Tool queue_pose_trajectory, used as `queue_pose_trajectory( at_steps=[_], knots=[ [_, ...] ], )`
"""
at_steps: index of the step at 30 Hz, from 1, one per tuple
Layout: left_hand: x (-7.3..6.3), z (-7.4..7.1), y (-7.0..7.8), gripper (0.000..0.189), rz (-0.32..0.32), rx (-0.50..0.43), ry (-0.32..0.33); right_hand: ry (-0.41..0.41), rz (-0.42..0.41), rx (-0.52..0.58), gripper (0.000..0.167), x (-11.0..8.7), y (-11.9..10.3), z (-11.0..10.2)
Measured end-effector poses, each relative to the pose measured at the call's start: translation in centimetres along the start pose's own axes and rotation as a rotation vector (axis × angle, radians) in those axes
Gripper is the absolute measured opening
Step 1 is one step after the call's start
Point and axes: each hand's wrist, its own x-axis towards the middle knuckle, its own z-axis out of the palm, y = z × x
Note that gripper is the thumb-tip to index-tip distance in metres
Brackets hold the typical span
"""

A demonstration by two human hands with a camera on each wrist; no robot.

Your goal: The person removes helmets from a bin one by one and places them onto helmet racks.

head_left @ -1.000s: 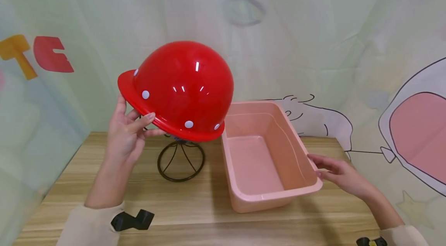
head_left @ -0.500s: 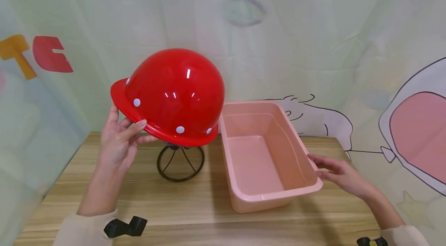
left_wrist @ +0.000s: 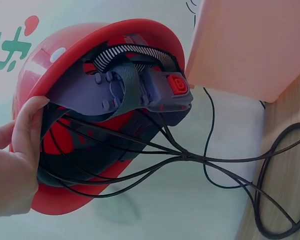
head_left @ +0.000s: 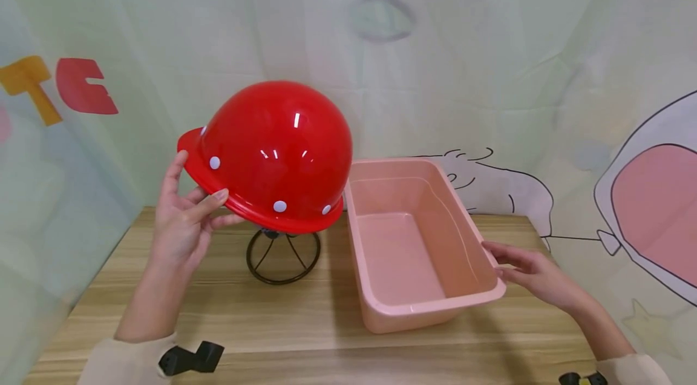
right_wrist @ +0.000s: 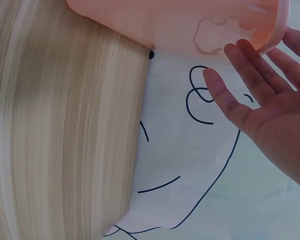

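Observation:
A glossy red hard hat [head_left: 278, 149] with white round studs is tilted in the head view, its peak at the left. My left hand [head_left: 182, 221] grips it by the brim near the peak, thumb on the near side. In the left wrist view, the grey headband adjuster [left_wrist: 125, 90] and a strap show inside the shell. Thin dark rods of a wire stand [head_left: 278, 282] reach up into it, and its ring base rests on the table. My right hand [head_left: 536, 276] touches the rim of a pink plastic basin [head_left: 430, 306], fingers extended.
The wooden tabletop [head_left: 272, 330] carries the stand and the basin, which stands right of the hard hat. A pale printed curtain [head_left: 463, 70] hangs behind and at both sides. Black camera mounts [head_left: 190, 359] sit on the wrists.
The left hand has brought the hard hat down and slightly left, lower over the stand. The right hand and basin stay in place.

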Motion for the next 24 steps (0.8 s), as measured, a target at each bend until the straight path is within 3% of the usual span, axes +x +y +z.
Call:
queue_pose_trajectory(
  at_steps=[5, 15, 24],
  knots=[
    [-0.1, -0.1, 0.3, 0.074, -0.027, 0.07, 0.024, -0.001, -0.01, 0.002, 0.042, 0.0, 0.1, 0.0],
    [-0.1, -0.5, 1.1, 0.078, -0.089, 0.392, 0.043, -0.001, -0.006, 0.014, 0.042, -0.1, 0.1, -0.1],
    [0.3, -0.6, 1.4, 0.081, -0.098, 0.386, 0.043, 0.003, -0.011, -0.003, 0.043, -0.1, 0.0, 0.0]
  ],
)
